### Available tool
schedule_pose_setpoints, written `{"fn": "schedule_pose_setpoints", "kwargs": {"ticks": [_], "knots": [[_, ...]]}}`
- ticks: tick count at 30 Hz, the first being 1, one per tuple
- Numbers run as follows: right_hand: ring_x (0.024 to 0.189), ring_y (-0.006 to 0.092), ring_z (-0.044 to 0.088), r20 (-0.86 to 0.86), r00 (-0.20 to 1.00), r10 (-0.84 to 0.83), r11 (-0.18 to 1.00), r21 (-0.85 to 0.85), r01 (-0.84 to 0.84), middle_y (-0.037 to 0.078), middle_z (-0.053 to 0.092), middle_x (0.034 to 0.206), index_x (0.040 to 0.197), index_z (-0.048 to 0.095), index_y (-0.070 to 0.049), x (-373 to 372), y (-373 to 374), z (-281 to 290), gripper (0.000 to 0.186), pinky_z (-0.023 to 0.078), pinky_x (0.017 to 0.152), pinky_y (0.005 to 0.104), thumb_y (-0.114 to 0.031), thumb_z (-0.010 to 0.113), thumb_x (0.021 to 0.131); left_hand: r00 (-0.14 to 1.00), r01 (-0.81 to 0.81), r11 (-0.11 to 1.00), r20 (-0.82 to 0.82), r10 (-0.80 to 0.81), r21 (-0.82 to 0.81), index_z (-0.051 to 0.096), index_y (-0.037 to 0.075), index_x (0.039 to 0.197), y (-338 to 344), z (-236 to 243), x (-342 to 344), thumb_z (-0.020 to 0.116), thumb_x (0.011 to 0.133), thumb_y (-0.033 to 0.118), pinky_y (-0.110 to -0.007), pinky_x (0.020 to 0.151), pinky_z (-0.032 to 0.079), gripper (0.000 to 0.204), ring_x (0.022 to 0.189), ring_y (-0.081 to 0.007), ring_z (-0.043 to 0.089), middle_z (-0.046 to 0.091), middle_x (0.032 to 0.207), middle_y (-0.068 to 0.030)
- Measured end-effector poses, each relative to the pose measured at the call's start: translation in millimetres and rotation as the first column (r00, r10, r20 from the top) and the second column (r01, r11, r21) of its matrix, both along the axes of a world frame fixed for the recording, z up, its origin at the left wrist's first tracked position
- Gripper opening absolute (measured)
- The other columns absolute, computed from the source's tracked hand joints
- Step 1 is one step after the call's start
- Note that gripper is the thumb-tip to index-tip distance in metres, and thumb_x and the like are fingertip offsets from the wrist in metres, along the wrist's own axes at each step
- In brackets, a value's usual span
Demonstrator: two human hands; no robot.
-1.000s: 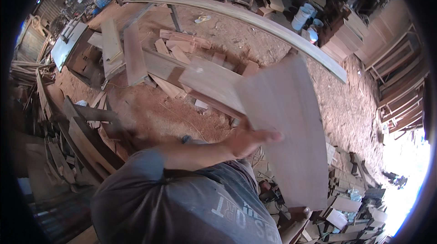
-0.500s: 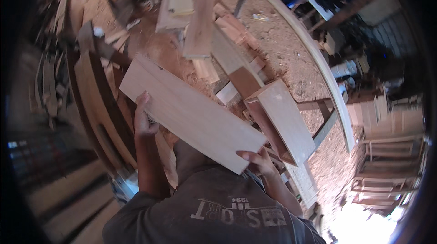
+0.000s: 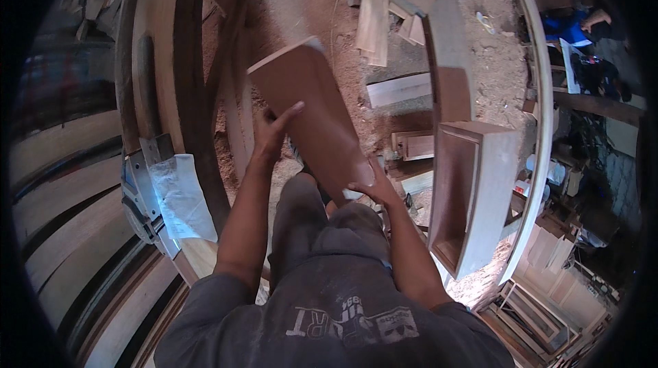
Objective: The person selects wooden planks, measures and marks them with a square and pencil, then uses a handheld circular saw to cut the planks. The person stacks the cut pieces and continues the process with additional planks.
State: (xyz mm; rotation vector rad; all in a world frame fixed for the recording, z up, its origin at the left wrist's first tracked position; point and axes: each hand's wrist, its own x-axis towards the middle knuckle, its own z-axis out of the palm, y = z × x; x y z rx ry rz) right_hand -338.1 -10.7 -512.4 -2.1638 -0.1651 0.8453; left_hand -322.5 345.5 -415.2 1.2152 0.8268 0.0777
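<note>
- Head view: I hold a reddish-brown board [image 3: 312, 117] in front of me, above my legs, tilted with its far end away from me.
- My left hand [image 3: 273, 136] grips its left edge; the fingers behind it are hidden.
- My right hand [image 3: 370, 186] clasps the near lower corner, which it covers.
- An open wooden box frame [image 3: 473, 196] stands just right of me on the sawdust floor [image 3: 308, 4].
- The upper left corner is blurred; the curved planks [image 3: 157, 73] there are hard to read.

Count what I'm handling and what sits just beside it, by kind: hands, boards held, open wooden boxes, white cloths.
Hands: 2, left hand and right hand
Boards held: 1, brown board
Open wooden boxes: 1, wooden box
White cloths: 1, white cloth
Total: 5
</note>
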Motion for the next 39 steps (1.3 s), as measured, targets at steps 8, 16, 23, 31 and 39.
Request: {"fn": "schedule_pose_setpoints", "kwargs": {"ticks": [8,16,23,31,39], "knots": [[0.118,0.0215,0.070,-0.593,0.805,0.021,0.934,0.299,0.196,0.010,0.074,0.129,0.143,0.062,0.003,-0.4,74.6,-38.9,0.075,0.055,0.104,0.0386,-0.032,0.094,0.085,0.932,0.206,0.975,-0.287,-0.221,-0.082,0.073,-0.004,0.132,65.0,-131.9,79.6,0.087,0.087,0.054,-0.045,0.101,0.055,0.075,0.107,-0.0309,0.075,0.077,0.120,-0.0177],[0.127,0.0264,0.067,-0.811,0.524,-0.263,0.692,0.220,0.687,0.014,0.068,0.139,0.151,0.054,0.003,-10.3,84.9,-128.1,0.059,0.058,0.106,0.0430,-0.025,0.075,0.103,0.895,0.176,0.977,-0.394,-0.210,-0.121,0.056,0.008,0.155,37.3,-256.5,108.9,0.076,0.091,0.070,-0.049,0.107,0.049,0.092,0.132,-0.0219,0.062,0.059,0.154,-0.0171],[0.122,0.0313,0.071,-0.633,0.289,-0.718,0.180,0.232,0.956,0.014,0.068,0.144,0.152,0.057,-0.004,78.8,6.3,-351.0,0.053,0.065,0.094,0.0429,-0.035,0.064,0.110,0.851,0.424,0.890,-0.264,-0.455,-0.166,0.065,0.003,0.145,-30.2,-369.5,37.7,0.079,0.096,0.057,-0.038,0.105,0.054,0.075,0.121,-0.0255,0.070,0.074,0.131,-0.0134],[0.134,0.0329,0.063,-0.261,0.406,-0.876,0.397,0.088,0.913,0.007,0.063,0.153,0.162,0.052,-0.016,220.6,-231.2,-519.9,0.065,0.053,0.112,0.0516,-0.057,0.054,0.111,0.626,0.778,0.534,-0.340,-0.702,0.331,0.064,0.001,0.146,4.6,-385.4,84.3,0.086,0.088,0.056,-0.046,0.106,0.055,0.083,0.125,-0.0369,0.071,0.072,0.133,-0.0252],[0.149,0.0303,0.049,-0.391,0.254,-0.885,0.275,0.003,0.961,-0.003,0.047,0.171,0.168,0.047,-0.028,266.4,-221.4,-545.1,0.066,0.041,0.117,0.0531,-0.060,0.051,0.110,0.777,0.588,0.435,-0.327,-0.537,0.682,0.062,0.003,0.147,31.9,-358.1,96.6,0.092,0.088,0.032,-0.045,0.111,0.052,0.072,0.129,-0.0325,0.068,0.072,0.136,-0.0192]]}}
